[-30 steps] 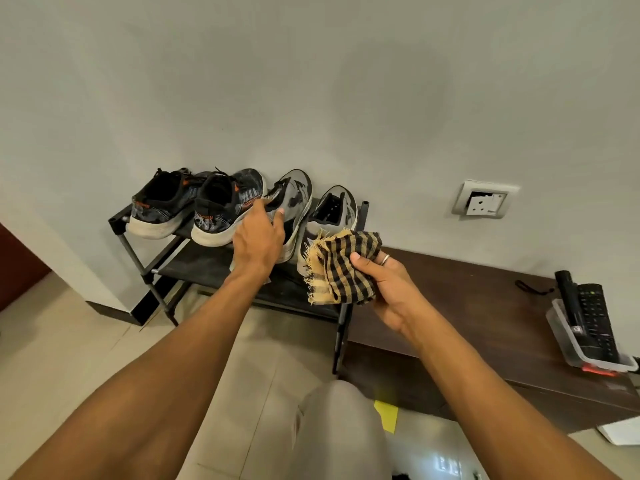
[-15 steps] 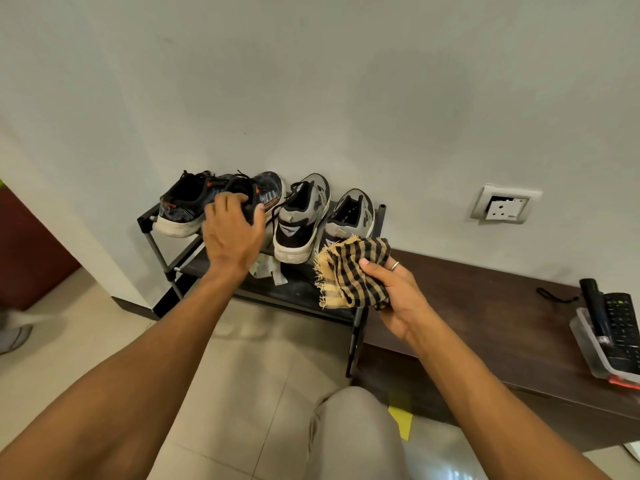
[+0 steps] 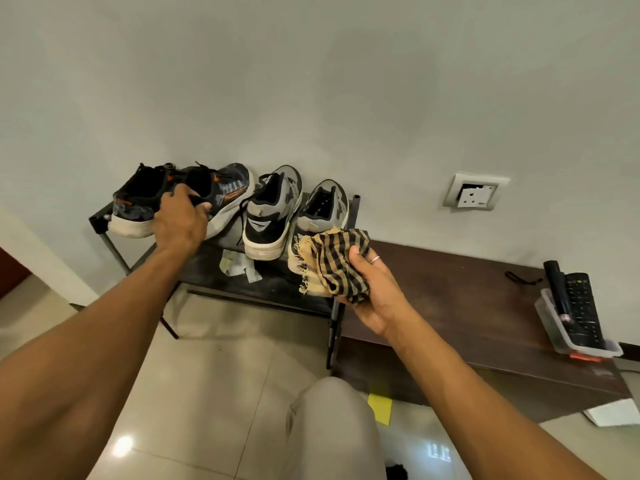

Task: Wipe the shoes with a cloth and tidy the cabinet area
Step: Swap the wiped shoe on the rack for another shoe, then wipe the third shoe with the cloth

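On the top shelf of the dark metal shoe rack [image 3: 277,292], four shoes are sitting in a row with their toes pointing at the wall. You are reaching your left hand [image 3: 181,223] to the black-and-orange pair at the left end. Its fingers are curling over the heel collar of the inner black shoe [image 3: 228,192] and gripping it, and that shoe is tilting with its sole edge showing. The outer black shoe [image 3: 138,199] is lying just beside it, touching it.

To the right, the two grey shoes [image 3: 273,209] are standing close together, the farther one [image 3: 323,206] at the rack's right end. You are holding your right hand [image 3: 374,292] in front of that end, palm up. Its thumb and fingers are clamping a bunched black-and-tan checked cloth [image 3: 332,265] with a frayed edge, which is hanging clear of the shoes. A ring [image 3: 375,259] is showing on one finger.

Crumpled paper scraps [image 3: 239,268] are lying on the shelf in front of the nearer grey shoe. The low brown cabinet [image 3: 467,306] is standing against the rack's right side, carrying a clear tray [image 3: 545,317] with remotes at its far end. A wall socket [image 3: 474,192] is sitting above it.
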`<state>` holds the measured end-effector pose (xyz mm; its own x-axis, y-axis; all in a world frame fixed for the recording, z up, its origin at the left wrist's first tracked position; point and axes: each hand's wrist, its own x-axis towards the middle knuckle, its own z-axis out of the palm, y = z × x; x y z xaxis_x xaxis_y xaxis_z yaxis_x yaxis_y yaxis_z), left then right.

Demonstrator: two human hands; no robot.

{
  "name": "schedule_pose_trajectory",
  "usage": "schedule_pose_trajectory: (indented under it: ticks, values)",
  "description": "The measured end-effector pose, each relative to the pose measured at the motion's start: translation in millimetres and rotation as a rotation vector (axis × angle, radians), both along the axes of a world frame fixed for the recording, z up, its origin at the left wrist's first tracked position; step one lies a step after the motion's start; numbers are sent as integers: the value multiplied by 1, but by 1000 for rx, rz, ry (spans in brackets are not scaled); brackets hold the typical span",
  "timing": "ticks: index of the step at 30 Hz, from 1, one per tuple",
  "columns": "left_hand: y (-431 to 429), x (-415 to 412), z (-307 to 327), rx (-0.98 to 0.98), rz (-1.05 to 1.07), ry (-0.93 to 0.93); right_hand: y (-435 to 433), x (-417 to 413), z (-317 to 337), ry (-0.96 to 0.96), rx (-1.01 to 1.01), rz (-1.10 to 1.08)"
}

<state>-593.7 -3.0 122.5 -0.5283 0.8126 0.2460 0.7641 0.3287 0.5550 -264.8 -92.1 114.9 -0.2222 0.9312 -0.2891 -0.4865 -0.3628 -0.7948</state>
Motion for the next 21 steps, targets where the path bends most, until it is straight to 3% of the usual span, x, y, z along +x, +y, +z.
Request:
schedule_pose_trajectory:
  ticks: [7, 12, 21]
  values:
    - [-30, 2, 43, 140, 128, -102, -19, 13, 21, 22, 16, 5]
    - [-74, 16, 93, 259, 31, -168, -45, 24, 45, 141, 18, 2]
    - [-141, 99, 144, 371, -243, -179, -94, 64, 74, 131, 99, -140]
